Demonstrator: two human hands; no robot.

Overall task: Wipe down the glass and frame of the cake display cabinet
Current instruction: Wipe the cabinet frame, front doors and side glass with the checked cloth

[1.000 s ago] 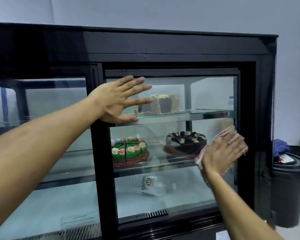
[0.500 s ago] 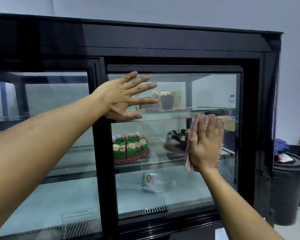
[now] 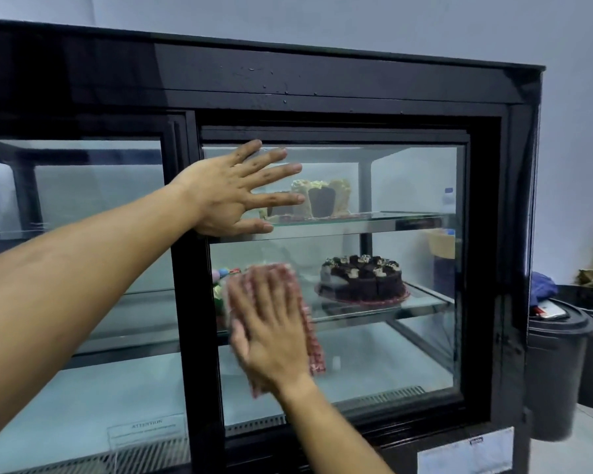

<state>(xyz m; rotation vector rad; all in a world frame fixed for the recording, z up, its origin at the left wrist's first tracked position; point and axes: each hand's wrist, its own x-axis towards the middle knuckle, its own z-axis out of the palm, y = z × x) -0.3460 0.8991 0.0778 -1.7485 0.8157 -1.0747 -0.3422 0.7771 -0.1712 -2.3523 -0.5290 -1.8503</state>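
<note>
Your left hand point(image 3: 235, 195) lies flat on the upper part of the right glass door point(image 3: 415, 186), fingers spread and straight, heel of the palm over the black centre post point(image 3: 196, 302). Your right hand point(image 3: 271, 331) presses a red-and-white checked cloth point(image 3: 310, 340) against the same pane lower down, fingers straight on top of it; most of the cloth is hidden under the palm, and hand + cloth are motion-blurred. Behind them, a green decorated cake point(image 3: 218, 283) shows only as a sliver at the cloth's left edge. The chocolate cake point(image 3: 362, 278) sits in plain sight on the mid shelf, a cut yellow-frosted cake point(image 3: 320, 198) on the top shelf, partly behind your left fingers. The cabinet frame point(image 3: 322, 73) carries small droplets or specks up top. Left door runs off frame. 2 dark bins point(image 3: 558, 367) stand to the right; the far 1 is cut off.
</note>
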